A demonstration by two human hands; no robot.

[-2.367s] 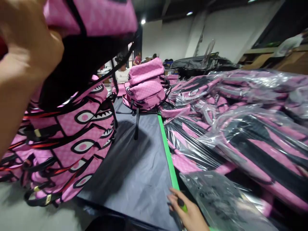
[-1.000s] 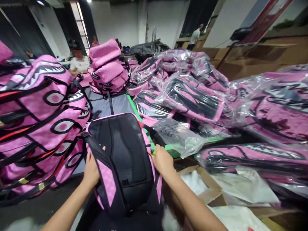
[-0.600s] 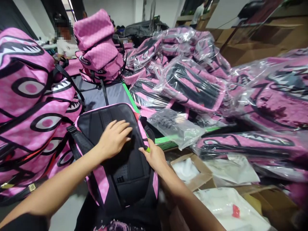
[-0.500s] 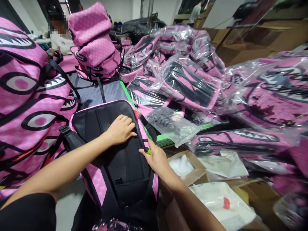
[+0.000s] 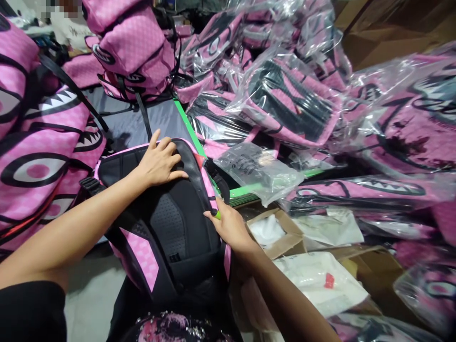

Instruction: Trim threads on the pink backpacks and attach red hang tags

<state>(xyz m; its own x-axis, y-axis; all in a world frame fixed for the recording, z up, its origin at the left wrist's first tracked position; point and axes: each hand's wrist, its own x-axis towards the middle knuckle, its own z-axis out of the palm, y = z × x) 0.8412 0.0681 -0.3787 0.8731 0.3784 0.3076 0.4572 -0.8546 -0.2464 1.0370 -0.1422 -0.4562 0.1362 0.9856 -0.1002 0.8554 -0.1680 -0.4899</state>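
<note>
A pink and black backpack [image 5: 201, 228] leans in front of me, its padded black back panel facing up. My left hand [image 5: 161, 161] lies across the upper part of that panel, fingers spread and touching the fabric. At the backpack's right edge my right hand [image 5: 230, 223] is closed around a small green and black tool [image 5: 215, 213]. Only a short end of the tool shows between thumb and fingers, so its kind is unclear. The right fingers are mostly hidden behind the bag's side.
Pink backpacks [image 5: 39, 166] are piled at the left, and more [image 5: 133, 52] are stacked on a grey, green-edged table [image 5: 162, 118]. Plastic-wrapped backpacks [image 5: 288, 99] heap up at the right. An open carton [image 5: 295, 242] and a white plastic package [image 5: 317, 280] stand below them. Another person [image 5: 69, 28] is behind.
My left hand has slid up and left toward the backpack's top edge, and its fingers have spread. My right hand stays at the right edge with the tool. The view has tilted down.
</note>
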